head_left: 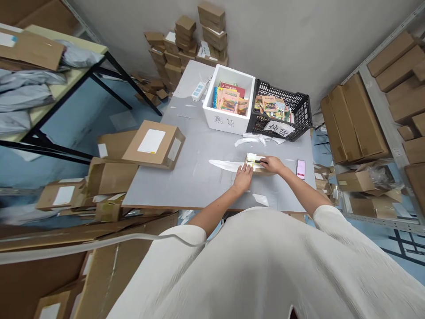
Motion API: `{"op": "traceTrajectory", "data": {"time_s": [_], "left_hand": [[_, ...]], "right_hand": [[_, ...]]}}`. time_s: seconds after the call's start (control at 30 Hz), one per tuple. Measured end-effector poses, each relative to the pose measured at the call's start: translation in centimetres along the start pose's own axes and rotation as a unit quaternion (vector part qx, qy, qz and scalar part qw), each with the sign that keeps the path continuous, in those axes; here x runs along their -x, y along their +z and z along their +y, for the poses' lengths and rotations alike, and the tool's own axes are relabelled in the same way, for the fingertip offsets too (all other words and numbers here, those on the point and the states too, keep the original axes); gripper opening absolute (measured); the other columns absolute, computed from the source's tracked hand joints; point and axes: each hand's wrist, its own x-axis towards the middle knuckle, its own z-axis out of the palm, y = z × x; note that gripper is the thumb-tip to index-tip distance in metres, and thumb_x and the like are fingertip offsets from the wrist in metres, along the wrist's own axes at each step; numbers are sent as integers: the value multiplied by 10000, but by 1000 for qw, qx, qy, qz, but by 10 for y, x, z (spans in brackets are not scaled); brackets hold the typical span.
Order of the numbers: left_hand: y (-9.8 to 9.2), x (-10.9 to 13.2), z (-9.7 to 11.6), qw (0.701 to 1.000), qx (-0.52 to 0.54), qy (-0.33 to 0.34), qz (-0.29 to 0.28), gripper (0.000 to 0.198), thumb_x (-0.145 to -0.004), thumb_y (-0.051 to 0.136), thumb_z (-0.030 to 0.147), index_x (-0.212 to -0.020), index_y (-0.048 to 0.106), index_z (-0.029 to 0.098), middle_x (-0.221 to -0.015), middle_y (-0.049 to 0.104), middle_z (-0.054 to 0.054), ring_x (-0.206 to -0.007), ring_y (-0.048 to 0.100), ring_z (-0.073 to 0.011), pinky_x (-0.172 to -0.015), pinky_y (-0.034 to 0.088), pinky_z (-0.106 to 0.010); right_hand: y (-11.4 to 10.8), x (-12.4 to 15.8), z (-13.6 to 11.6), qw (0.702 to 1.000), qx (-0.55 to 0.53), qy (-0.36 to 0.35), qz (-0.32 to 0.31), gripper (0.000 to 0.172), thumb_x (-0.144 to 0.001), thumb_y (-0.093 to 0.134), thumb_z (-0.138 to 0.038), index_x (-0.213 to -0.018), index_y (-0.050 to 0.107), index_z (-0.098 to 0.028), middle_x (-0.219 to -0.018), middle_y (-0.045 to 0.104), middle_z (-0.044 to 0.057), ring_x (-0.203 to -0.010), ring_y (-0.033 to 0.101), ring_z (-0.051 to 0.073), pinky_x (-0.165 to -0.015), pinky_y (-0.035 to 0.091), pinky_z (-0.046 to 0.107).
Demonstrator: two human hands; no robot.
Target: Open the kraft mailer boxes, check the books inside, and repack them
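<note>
A small cardboard box (264, 169) with a white label (251, 157) on top lies near the front of the grey table. My left hand (244, 177) rests on the box's left front edge, its fingers stretched out and holding nothing. In my right hand (272, 164) is a slim black and yellow utility knife (256, 161), fingers closed round it. The knife's tip points left, over the label; whether it touches the box I cannot tell. A long strip of white paper (226, 165) lies left of the box.
Behind the box stand a white foam bin (229, 124) and a black plastic crate (302, 128), both holding books. A phone (300, 169) lies to the right. A larger carton (162, 159) sits at the table's left edge. Shelves with cartons (357, 119) stand at right.
</note>
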Motion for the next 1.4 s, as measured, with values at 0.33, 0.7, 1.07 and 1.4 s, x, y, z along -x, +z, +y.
{"op": "traceTrajectory", "data": {"time_s": [0.33, 0.7, 1.07, 1.4], "left_hand": [[-5, 2, 6, 1000, -12, -14, -5, 810, -966, 539, 135, -1768, 427, 152, -1740, 518, -246, -1713, 362, -399, -1403, 238, -601], [-27, -2, 20, 992, -117, -39, -33, 666, -1079, 482, 227, -1743, 459, 177, -1627, 592, -232, -1606, 470, -362, -1310, 359, -524], [-26, -6, 23, 987, -146, -55, -47, 678, -1057, 491, 203, -1733, 469, 161, -1595, 617, -252, -1576, 494, -384, -1279, 366, -547], [-24, -29, 28, 987, -147, -64, -22, 505, -1050, 547, 269, -1538, 604, 152, -1543, 609, -252, -1521, 501, -412, -1273, 381, -566]], "right_hand": [[-26, 13, -7, 991, 119, 17, -51, 374, -1116, 552, -431, -1221, 872, -270, -1216, 831, 138, -1090, 739, 328, -869, 518, 377], [-64, 54, 9, 967, 201, 102, -121, 405, -1155, 488, -387, -1327, 825, -241, -1356, 782, 151, -1205, 726, 317, -902, 497, 349], [-67, 83, 69, 972, 188, 104, -101, 391, -1134, 522, -381, -1281, 851, -230, -1261, 807, 168, -1120, 737, 316, -817, 482, 349], [-56, 126, 142, 993, -34, 115, 3, 382, -1059, 625, -447, -1234, 880, -224, -920, 829, 69, -846, 705, 241, -746, 454, 307]]}}
